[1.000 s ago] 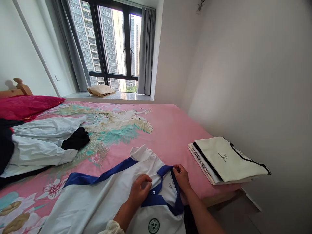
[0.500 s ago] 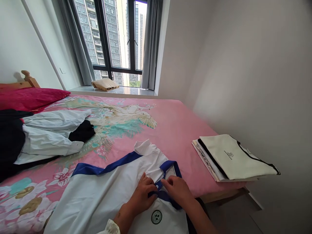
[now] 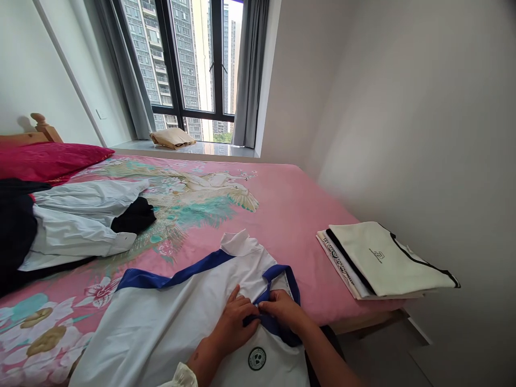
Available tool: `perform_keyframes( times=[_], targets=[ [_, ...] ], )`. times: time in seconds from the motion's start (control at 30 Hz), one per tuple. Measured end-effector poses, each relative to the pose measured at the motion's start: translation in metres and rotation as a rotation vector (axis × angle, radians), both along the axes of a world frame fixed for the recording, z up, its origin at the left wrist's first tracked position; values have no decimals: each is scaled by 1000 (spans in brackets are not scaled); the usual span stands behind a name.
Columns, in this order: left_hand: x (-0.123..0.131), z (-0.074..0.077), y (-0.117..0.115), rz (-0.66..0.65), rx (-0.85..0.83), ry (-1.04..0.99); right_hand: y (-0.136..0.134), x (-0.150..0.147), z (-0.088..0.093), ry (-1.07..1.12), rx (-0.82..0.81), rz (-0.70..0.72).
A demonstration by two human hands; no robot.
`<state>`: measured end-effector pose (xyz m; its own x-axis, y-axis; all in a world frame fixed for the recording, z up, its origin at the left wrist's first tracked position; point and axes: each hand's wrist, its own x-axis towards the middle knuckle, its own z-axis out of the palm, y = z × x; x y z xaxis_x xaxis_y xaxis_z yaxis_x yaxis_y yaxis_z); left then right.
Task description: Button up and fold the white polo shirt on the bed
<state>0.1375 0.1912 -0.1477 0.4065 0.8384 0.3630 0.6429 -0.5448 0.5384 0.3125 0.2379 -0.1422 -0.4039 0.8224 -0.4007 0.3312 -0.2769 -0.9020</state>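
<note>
A white polo shirt with blue trim and a round dark badge lies spread at the bed's near edge. Its blue collar points away to the right. My left hand rests on the chest, thumb and forefinger closed on the blue button placket. Opposite it, my right hand pinches the same placket close to the collar, with fingertips nearly meeting those of the left. The button between them is mostly covered by my fingers.
Folded shirts are stacked on the bed's right corner. Black and white clothes lie at the left, before a red pillow. A beige folded cloth sits on the window sill. A wall rises along the right.
My right hand has moved slightly left and its fingertips now press against the placket at the button. My left hand stays almost where it was.
</note>
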Motion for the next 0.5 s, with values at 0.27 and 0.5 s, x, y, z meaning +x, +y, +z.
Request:
perform_keyframes(
  times=[0.27,0.5],
  targets=[
    [12,21,0,-3,-108,164,9,-2,-4,-46,-7,-2],
    [29,37,-2,52,-101,419,16,0,-6,-57,-43,-31]
  ],
)
